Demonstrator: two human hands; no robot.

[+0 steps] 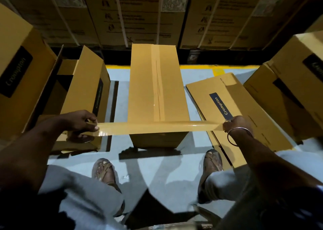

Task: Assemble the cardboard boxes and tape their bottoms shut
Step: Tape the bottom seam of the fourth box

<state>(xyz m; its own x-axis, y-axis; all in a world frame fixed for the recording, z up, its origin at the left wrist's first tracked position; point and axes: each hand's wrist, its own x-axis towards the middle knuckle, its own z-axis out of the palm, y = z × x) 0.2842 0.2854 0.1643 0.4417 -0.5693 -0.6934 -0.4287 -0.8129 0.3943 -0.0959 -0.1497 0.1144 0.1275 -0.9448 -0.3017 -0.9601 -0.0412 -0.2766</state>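
A tall brown cardboard box (145,90) stands on the floor in front of me, its upturned bottom sealed by a lengthwise tape seam (158,83). A strip of brown tape (157,127) is stretched taut across the box's near edge. My left hand (78,122) grips the tape roll (82,135) at the strip's left end, thumb on the tape. My right hand (235,124) pinches the strip's free end to the right of the box.
An open box (83,93) stands at the left, a bigger one (15,69) beyond it. Flattened boxes (232,111) lie at the right beside another box (297,83). Stacked strapped cartons (139,14) form a wall behind. My sandalled feet (104,170) stand near the box.
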